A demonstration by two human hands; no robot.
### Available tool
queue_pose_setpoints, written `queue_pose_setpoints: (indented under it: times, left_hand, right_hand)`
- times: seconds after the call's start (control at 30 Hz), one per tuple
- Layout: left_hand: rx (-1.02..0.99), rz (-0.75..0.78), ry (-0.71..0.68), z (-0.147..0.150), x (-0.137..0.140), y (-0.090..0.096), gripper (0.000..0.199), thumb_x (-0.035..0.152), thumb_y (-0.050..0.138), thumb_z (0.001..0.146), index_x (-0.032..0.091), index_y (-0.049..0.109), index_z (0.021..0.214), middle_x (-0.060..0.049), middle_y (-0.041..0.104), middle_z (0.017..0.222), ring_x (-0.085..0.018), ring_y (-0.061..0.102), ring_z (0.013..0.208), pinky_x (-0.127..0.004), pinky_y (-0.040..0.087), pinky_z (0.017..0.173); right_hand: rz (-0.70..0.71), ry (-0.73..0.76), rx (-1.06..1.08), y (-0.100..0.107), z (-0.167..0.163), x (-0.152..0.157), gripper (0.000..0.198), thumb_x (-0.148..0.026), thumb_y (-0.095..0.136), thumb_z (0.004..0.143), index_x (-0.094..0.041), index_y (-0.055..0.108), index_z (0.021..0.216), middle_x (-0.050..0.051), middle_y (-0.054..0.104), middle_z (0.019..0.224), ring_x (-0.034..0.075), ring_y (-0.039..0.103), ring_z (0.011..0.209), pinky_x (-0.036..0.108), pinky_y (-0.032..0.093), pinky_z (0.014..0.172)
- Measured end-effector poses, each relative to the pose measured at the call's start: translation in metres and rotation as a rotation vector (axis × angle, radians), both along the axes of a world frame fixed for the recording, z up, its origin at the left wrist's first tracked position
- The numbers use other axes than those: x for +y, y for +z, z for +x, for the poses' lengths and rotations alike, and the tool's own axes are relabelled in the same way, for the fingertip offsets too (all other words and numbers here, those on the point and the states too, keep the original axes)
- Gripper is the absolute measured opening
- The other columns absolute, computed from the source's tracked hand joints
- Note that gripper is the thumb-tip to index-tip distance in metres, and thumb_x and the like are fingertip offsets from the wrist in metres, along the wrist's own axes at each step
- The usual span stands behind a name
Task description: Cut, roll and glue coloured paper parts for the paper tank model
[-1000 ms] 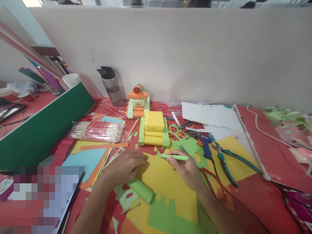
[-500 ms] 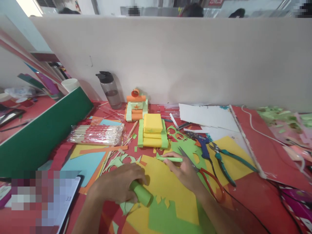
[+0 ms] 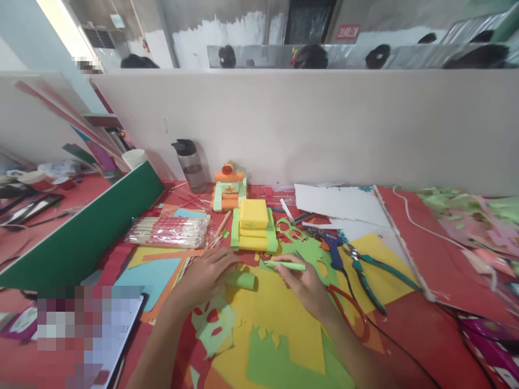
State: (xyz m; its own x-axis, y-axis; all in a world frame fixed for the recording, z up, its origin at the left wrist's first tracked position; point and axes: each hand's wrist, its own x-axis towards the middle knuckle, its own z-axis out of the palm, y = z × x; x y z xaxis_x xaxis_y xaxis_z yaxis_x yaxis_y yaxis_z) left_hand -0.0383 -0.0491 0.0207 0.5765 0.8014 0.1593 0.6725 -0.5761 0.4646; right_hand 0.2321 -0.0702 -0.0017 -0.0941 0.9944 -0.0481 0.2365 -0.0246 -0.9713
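My left hand (image 3: 213,273) is curled over the left end of a thick green paper roll (image 3: 245,280), which lies level above the yellow paper sheet (image 3: 279,308). Its thumb is hidden. Between thumb and fingers my right hand (image 3: 302,278) pinches a thin light-green paper tube (image 3: 290,265) that points left. Just beyond both hands stands a yellow and green paper tank model (image 3: 254,226). Behind it is an orange and pale-green paper tank (image 3: 228,188). Red-handled scissors (image 3: 351,310) lie partly under my right wrist.
Teal-handled pliers (image 3: 360,275) and a blue glue gun (image 3: 334,251) lie to the right. On the left are bagged sticks (image 3: 168,232), a green board (image 3: 89,232) and a tablet (image 3: 109,340). A water bottle (image 3: 191,167) stands against the white partition (image 3: 324,124).
My left hand has moved up and away from me with the green roll, which has turned from slanting to level. My right hand still holds the thin tube. The view has tilted upward.
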Motion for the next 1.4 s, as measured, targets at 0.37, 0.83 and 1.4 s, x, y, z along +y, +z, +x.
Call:
queue_pose_setpoints:
  times: [0.37, 0.83, 1.4]
  left_hand:
    - [0.084, 0.032, 0.063, -0.006, 0.007, -0.012, 0.032, 0.032, 0.055, 0.095, 0.026, 0.056, 0.127, -0.007, 0.065, 0.126, -0.025, 0.060, 0.115, -0.039, 0.047, 0.095]
    - [0.071, -0.007, 0.315, -0.049, 0.020, -0.012, 0.040, 0.004, 0.047, 0.076, 0.022, 0.065, 0.107, -0.008, 0.068, 0.108, -0.025, 0.062, 0.103, -0.037, 0.049, 0.085]
    - [0.055, 0.094, 0.219, -0.050, 0.022, -0.021, 0.052, 0.007, 0.041, 0.083, 0.021, 0.052, 0.132, -0.012, 0.062, 0.119, -0.028, 0.055, 0.114, -0.043, 0.046, 0.095]
  right_hand:
    - [0.045, -0.024, 0.073, 0.001, 0.005, 0.003, 0.035, -0.050, 0.062, 0.090, -0.019, 0.068, 0.104, 0.002, 0.064, 0.074, 0.013, 0.052, 0.059, 0.023, 0.041, 0.052]
    - [0.038, -0.019, 0.110, 0.002, 0.007, 0.001, 0.033, -0.050, 0.063, 0.089, -0.020, 0.067, 0.102, -0.001, 0.057, 0.069, 0.013, 0.049, 0.057, 0.022, 0.036, 0.048]
    - [0.050, -0.060, 0.263, 0.000, 0.005, 0.003, 0.030, -0.048, 0.066, 0.087, -0.021, 0.052, 0.088, 0.000, 0.061, 0.071, 0.013, 0.051, 0.057, 0.024, 0.042, 0.053]
